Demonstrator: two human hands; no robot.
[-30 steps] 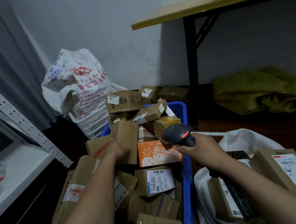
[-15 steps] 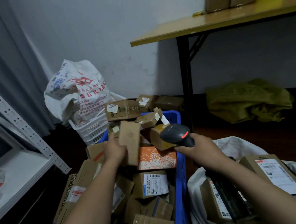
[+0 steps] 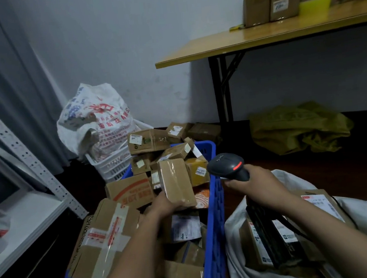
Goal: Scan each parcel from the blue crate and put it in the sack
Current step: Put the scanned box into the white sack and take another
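1. Blue crate (image 3: 214, 226): one unit, bottom centre. It is heaped with cardboard parcels, more than ten; the exact total cannot be read because they overlap.
2. Sack (image 3: 235, 242): one white unit, just beside the crate's right wall, mouth open. At least two labelled cardboard parcels and one flat dark item lie inside.
3. Table (image 3: 258, 38): one unit at upper right, carrying at least four brown boxes, cut off by the frame edge.
4. Held parcel (image 3: 175, 180): one taped brown box, raised above the heap near the crate's right side, with its top tilted slightly left.
5. Left hand (image 3: 162, 203): fingers closed around the lower end of the held parcel, gripping it from below.
6. Scanner (image 3: 228, 164): one dark unit with a lit red strip. It is above the crate's right rim and its head points left at the held parcel, near it but not touching.
7. Right hand (image 3: 257, 184): clenched around the scanner handle.
8. Change record: one second earlier the left hand rested on this parcel in the heap. Half a second earlier the parcel stood upright, gripped by its left edge. The right-hand grip on the scanner is unchanged.
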